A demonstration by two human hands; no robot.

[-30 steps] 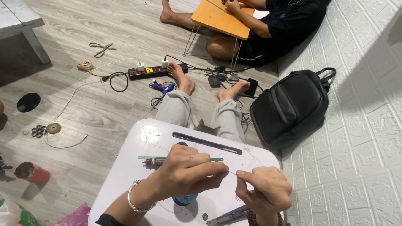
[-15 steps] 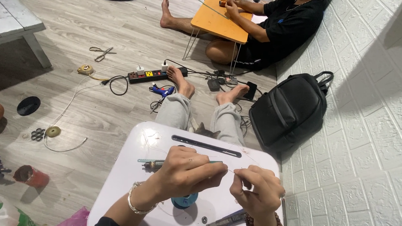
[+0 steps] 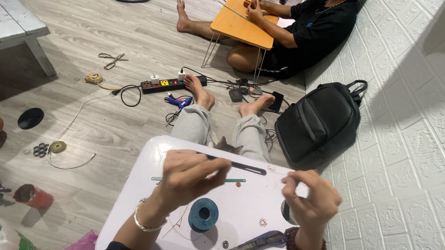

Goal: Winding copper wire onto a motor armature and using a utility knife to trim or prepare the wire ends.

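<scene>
**Two tight pinches over a crowded lap table**

The white lap table [image 3: 137,196] rests across the person's outstretched legs, and that is the largest risk: a shifted knee would tilt the top, and everything loose on it could slide off toward 6 o'clock.

At 2 o'clock from the table, a black backpack [image 3: 319,125] leans on the wall, well apart from the work.

The left hand [image 3: 189,176] hovers over the table's middle with thumb and fingertips pressed together. The right hand [image 3: 312,195], at 3 o'clock from it, is pinched the same way above the table's right edge. Whatever they grip is too thin to make out. If a thread runs between them, pulling the hands further apart could snap it or slip it free.

The teal spool [image 3: 203,215] stands on the table just below the left hand, at 5 o'clock from it. It is upright and untethered, so a brush from the wrist could roll it away.

A utility knife [image 3: 257,242] lies at 4 o'clock from the spool, close under the right wrist. I cannot tell whether its blade is out. A lowered forearm could meet it.

A fine strand [image 3: 179,221] trails on the table at 9 o'clock from the spool, where the bracelet could snag it.

A tiny wire loop piece [image 3: 262,222] lies at 3 o'clock from the spool and would be easily swept off unseen.
</scene>
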